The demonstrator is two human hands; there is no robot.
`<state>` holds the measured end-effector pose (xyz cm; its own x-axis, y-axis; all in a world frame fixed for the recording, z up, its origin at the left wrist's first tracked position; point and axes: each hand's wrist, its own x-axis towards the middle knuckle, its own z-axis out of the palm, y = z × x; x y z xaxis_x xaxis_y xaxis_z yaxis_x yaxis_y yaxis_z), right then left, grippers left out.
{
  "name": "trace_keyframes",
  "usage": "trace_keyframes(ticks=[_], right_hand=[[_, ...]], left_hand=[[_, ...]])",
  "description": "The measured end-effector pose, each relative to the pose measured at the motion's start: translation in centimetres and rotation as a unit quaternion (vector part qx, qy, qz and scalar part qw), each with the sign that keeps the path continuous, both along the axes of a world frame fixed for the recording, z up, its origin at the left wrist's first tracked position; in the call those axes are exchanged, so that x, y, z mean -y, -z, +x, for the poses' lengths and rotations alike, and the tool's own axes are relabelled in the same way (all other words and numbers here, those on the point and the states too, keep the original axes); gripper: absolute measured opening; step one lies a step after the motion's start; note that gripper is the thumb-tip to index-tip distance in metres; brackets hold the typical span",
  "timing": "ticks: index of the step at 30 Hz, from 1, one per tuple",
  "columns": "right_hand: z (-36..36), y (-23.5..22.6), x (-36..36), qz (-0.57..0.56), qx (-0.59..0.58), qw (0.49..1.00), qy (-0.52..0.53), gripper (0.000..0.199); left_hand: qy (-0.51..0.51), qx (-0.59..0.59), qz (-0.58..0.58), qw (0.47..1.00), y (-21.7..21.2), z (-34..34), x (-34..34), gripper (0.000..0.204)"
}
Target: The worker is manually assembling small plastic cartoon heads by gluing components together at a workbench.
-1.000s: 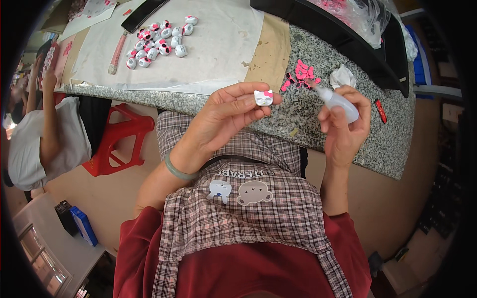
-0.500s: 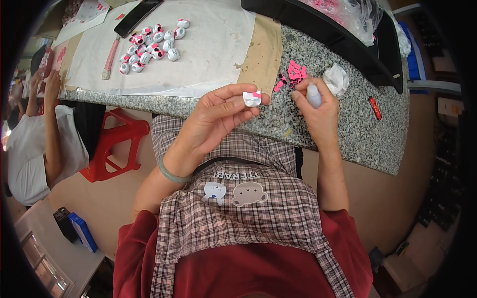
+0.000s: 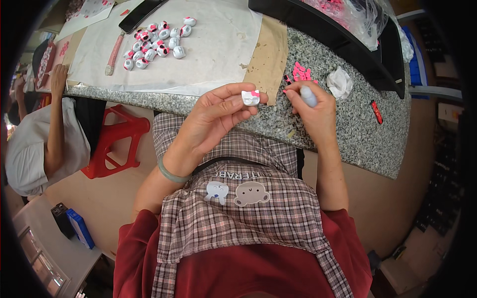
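Between the thumb and fingers of my left hand (image 3: 213, 111) sits a small white cat-head piece (image 3: 250, 98) with a pink bow, face up. My right hand (image 3: 318, 114), close by on the right, is closed round a small translucent bottle (image 3: 308, 96). A tiny pink piece (image 3: 285, 91) shows at the tips of its thumb and forefinger. Just beyond that hand lies a heap of small pink parts (image 3: 301, 73) with a few black ones beside it. Farther off to the left, several white, pink and black head pieces (image 3: 164, 35) are gathered on a white sheet (image 3: 208, 54).
A crumpled tissue (image 3: 340, 82) and a red item (image 3: 376, 112) lie on the speckled stone table (image 3: 367, 144). A black tray (image 3: 343, 39) holding plastic bags stands behind. A phone (image 3: 141, 15) and a pink-handled tool (image 3: 114, 54) lie left. Another person (image 3: 44, 144) works beside a red stool (image 3: 119, 144).
My right hand has drawn slightly left and back from the pink heap, a tiny pink piece now at its fingertips. My left hand holds the cat-head piece almost unmoved. The view has shifted a little.
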<state>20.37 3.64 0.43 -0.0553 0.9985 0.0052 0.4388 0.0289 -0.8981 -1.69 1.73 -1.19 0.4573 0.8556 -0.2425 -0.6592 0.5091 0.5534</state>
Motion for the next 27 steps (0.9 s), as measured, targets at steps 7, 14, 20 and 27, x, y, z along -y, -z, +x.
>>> trace_keyframes(ticks=[7,14,20,27], right_hand=[[1.2,-0.3,1.0,-0.176,-0.356,0.918,0.005,0.008],[0.6,-0.7,1.9,-0.212,-0.447,0.869,-0.010,0.010],[-0.2,-0.8,2.5,-0.179,-0.409,0.893,-0.045,0.010],[-0.8,-1.3,2.7,-0.163,-0.364,0.915,-0.054,0.009]], left_hand=[[0.018,-0.029,0.002,0.999,-0.6,0.9,0.1,0.033],[0.019,-0.057,0.009,0.998,-0.8,1.7,0.3,0.032],[0.020,-0.078,0.022,0.997,-0.8,1.8,0.5,0.034],[0.024,-0.152,0.081,0.985,-0.5,1.7,0.7,0.031]])
